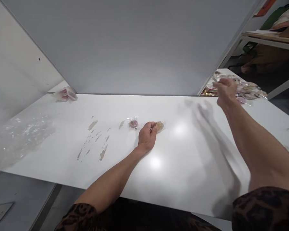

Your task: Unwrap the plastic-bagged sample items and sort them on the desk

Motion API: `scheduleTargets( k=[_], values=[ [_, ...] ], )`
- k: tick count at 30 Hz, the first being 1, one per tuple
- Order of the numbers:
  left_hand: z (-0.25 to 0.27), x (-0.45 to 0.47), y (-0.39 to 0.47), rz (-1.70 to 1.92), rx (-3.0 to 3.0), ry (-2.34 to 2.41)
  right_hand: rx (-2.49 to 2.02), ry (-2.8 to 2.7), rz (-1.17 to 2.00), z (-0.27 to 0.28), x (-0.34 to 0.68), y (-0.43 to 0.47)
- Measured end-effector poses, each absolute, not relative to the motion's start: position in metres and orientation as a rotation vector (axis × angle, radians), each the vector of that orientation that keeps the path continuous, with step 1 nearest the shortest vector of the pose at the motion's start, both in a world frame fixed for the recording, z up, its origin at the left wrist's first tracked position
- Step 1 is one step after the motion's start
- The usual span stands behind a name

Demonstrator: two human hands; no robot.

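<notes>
My left hand [148,136] rests on the white table, its thumb and fingers closed on a small clear packet [160,126] with a yellowish round item inside. Just left of this hand lies another small clear packet [133,123] with a reddish round item in it. Out at the far right, my right hand [226,89] is over a pile of clear packets [249,89]. Its fingers look drawn together and slightly blurred; what they hold, if anything, cannot be made out.
A grey panel [135,48] stands upright along the table's back edge. Crumpled clear plastic [19,138] covers the left end. A packet with red contents [66,94] lies at the back left corner. Worn marks [93,138] show on the tabletop [178,170]. Shelving [274,38] stands at right.
</notes>
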State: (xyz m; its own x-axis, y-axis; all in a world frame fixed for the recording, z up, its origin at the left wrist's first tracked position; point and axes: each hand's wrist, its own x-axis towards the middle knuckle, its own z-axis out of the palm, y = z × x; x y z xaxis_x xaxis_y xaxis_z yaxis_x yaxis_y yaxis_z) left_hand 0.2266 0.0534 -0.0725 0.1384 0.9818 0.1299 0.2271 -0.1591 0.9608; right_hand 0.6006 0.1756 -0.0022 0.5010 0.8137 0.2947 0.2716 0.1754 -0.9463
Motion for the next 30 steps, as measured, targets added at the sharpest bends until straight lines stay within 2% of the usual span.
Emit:
scheduleTargets(
  k=[3, 6, 8, 15, 18, 21, 23, 26, 28, 30],
  values=[
    [-0.074, 0.229, 0.054, 1.118, 1.555, 1.088, -1.429, -1.016, 0.584, -0.022, 0.552, 0.116],
    [-0.073, 0.231, 0.053, 1.07, 1.561, 0.885, -1.382, -1.447, 0.934, -0.027, 0.499, 0.05],
    [-0.072, 0.231, 0.053, 0.991, 1.562, 0.743, -1.373, -1.591, 1.04, -0.026, 0.471, 0.016],
    [-0.073, 0.231, 0.05, 0.783, 1.626, 0.578, -1.347, -1.47, 1.181, -0.03, 0.447, -0.024],
    [-0.074, 0.231, 0.053, 1.003, 1.78, 0.785, -1.39, -1.221, 1.047, -0.029, 0.469, -0.021],
    [-0.067, 0.223, 0.062, 1.265, 2.056, 1.245, -1.394, -0.999, 0.902, -0.025, 0.492, -0.011],
    [-0.061, 0.211, 0.071, 1.13, 2.151, 1.631, -1.4, -0.927, 0.903, -0.024, 0.497, -0.001],
    [-0.056, 0.193, 0.084, 0.679, 2.119, 1.969, -1.384, -0.901, 0.989, -0.027, 0.485, 0.011],
    [-0.056, 0.187, 0.09, 0.589, 2.093, 1.948, -1.358, -0.921, 1.054, -0.031, 0.47, 0.015],
    [-0.06, 0.188, 0.093, 0.757, 2.046, 1.767, -1.35, -0.948, 1.111, -0.036, 0.455, 0.017]
  ],
)
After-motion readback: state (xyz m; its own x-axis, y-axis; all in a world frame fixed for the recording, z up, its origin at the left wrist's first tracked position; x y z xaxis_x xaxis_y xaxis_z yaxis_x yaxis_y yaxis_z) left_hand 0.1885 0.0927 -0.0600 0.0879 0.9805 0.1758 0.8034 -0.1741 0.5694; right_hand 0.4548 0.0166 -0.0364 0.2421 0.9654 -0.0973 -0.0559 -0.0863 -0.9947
